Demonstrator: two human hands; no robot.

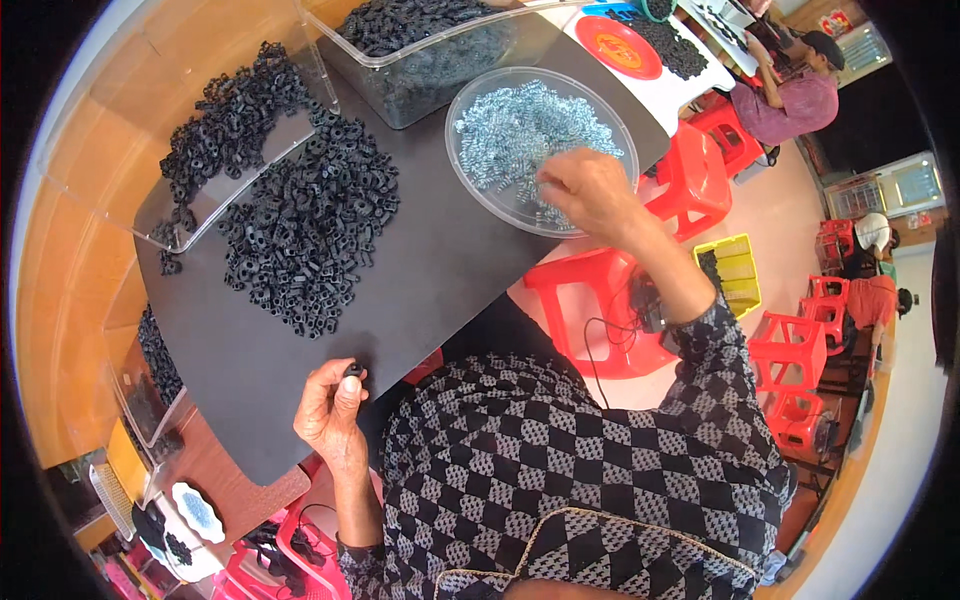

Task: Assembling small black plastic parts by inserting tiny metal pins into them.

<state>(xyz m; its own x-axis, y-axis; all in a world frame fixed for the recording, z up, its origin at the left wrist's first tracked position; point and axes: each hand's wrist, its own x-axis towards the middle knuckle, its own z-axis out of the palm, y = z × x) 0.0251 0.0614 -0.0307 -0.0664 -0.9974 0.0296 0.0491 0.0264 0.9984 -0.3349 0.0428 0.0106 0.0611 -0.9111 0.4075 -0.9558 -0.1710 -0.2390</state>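
Observation:
Near the table's front edge, my left hand [335, 410] pinches a small black plastic part [354, 370] between thumb and fingers. My right hand [588, 195] is over a round clear plastic tray [480, 200] of small bluish metal springs [530, 130]. Its fingertips are drawn together at the springs; whether a spring is between them I cannot make out. Left of the tray, a large heap of small black plastic parts [310, 220] is spread on the dark tabletop [430, 240]. It spills out of a clear bin [215, 205] tipped on its side.
A clear bin [420, 80] full of black parts stands behind the tray. Red plastic stools [600, 310] and a yellow crate [735, 275] are on the floor to the right. A person in a purple shirt [790, 105] sits by a white table with a red lid [618, 47].

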